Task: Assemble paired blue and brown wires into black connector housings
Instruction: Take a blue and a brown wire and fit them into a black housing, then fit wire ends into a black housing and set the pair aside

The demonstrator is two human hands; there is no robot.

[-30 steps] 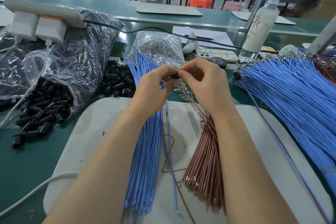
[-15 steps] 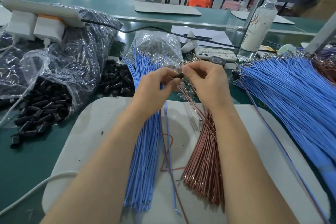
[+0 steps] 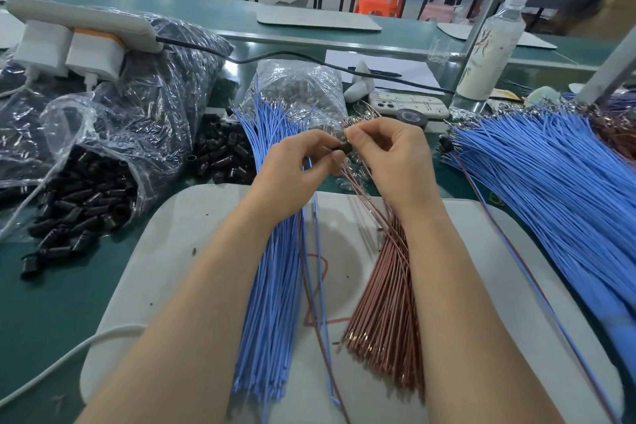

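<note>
Green workbench (image 3: 51, 303), left hand (image 3: 296, 169) and right hand (image 3: 395, 162) pinching black connector housing (image 3: 342, 147) above blue wires (image 3: 275, 286)

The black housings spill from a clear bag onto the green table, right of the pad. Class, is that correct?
No: the head view shows the black housings spilling from the clear bag onto the green table left of the pad.
</note>
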